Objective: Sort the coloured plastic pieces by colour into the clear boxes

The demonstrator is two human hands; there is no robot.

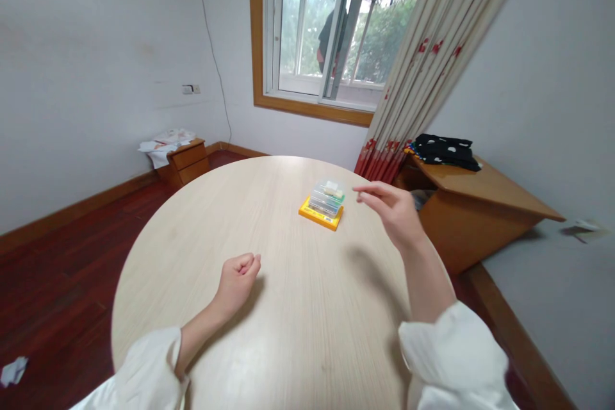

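My left hand (240, 278) rests on the round table in a loose fist, with nothing showing in it. My right hand (391, 213) is raised above the table, its thumb and forefinger a little apart and nothing between them. Just left of those fingertips lies a small stack of clear plastic cases (327, 197), some with green and blue showing through. Beneath the cases is a flat yellow box (319, 218) with a white label. Neither hand touches the stack. What the cases contain is too small to make out.
The pale round table (202, 230) fills the middle. Beyond its right edge a tilted wooden cabinet (461, 218) bears folded black cloth (444, 150). A drawer unit (187, 160) with papers stands at the back left. A patterned curtain (423, 77) hangs beside the window.
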